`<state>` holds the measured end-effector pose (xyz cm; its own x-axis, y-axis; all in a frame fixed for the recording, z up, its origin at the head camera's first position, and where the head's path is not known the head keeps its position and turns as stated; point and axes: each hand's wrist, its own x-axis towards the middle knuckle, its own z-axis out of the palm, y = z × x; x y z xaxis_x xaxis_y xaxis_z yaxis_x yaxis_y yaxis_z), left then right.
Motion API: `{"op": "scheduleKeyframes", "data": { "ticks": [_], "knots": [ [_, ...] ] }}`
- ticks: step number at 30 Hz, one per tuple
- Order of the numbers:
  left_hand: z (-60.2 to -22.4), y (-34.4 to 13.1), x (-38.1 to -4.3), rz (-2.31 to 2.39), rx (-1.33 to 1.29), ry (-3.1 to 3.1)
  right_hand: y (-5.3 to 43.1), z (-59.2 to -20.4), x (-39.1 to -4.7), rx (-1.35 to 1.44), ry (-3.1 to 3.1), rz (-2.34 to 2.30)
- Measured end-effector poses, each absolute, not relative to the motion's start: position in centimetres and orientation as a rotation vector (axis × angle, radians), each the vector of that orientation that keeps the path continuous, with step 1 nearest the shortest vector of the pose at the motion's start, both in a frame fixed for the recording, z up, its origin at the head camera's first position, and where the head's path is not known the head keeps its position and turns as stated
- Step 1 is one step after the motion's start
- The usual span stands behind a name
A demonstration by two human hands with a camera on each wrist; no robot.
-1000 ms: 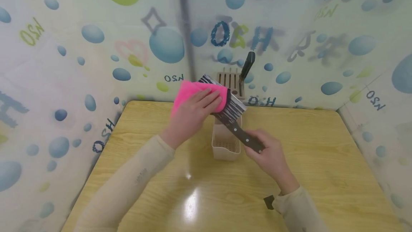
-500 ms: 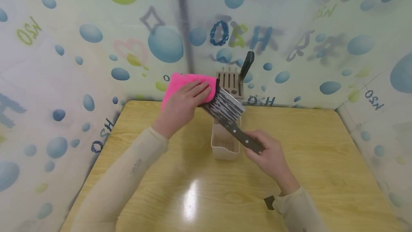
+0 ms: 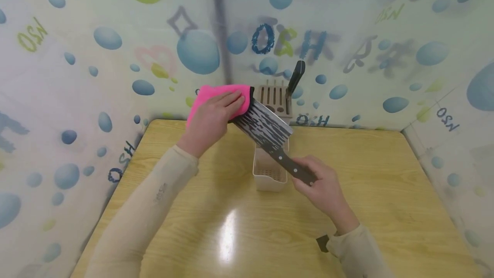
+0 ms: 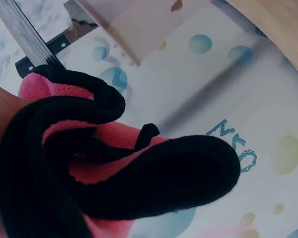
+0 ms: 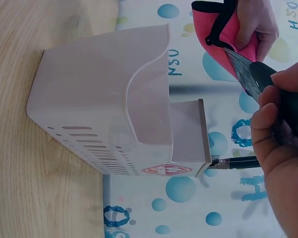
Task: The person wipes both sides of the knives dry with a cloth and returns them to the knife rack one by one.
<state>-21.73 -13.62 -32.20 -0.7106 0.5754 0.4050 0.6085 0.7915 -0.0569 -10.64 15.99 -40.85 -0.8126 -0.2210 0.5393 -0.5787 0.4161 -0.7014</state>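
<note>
My right hand (image 3: 323, 190) grips the black riveted handle of a cleaver (image 3: 264, 125), whose streaked dark-and-silver blade points up and to the left. A pink cloth (image 3: 207, 93) with black edging is folded over the blade's far end. My left hand (image 3: 210, 123) holds that cloth from above; in the right wrist view its thumb (image 5: 247, 33) lies on the near side, so cloth and blade end sit between thumb and fingers. The blade tip is hidden under the cloth. Black-edged folds of cloth (image 4: 109, 173) fill much of the left wrist view.
Behind and below the cleaver, a pale knife holder (image 3: 271, 183) with a slotted rear block stands on the wooden table (image 3: 370, 175). A black-handled knife (image 3: 296, 78) leans up from its slots. A small dark square (image 3: 322, 243) lies by the right sleeve. Patterned walls surround the table.
My left hand and the pink cloth have slid up and left along the blade toward its far end, baring more of it. The right hand and cleaver have stayed nearly still.
</note>
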Motion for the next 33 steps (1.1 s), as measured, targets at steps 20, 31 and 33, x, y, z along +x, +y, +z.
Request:
{"op": "scheduleKeyframes", "data": {
  "ticks": [20, 31, 33],
  "knots": [
    [-33.3, -10.6, -18.9, -0.004, -0.979, -2.491, 14.7, -40.6, -10.7, 0.611, -2.309, 1.311],
    [-33.9, -8.7, -17.0, 0.100, -1.068, -2.462, 14.1, -40.7, -11.1, 0.593, -2.312, 1.306],
    [-33.9, -8.5, -16.7, 0.115, -1.091, -2.460, 14.1, -40.7, -11.1, 0.596, -2.314, 1.304]
  ]
}}
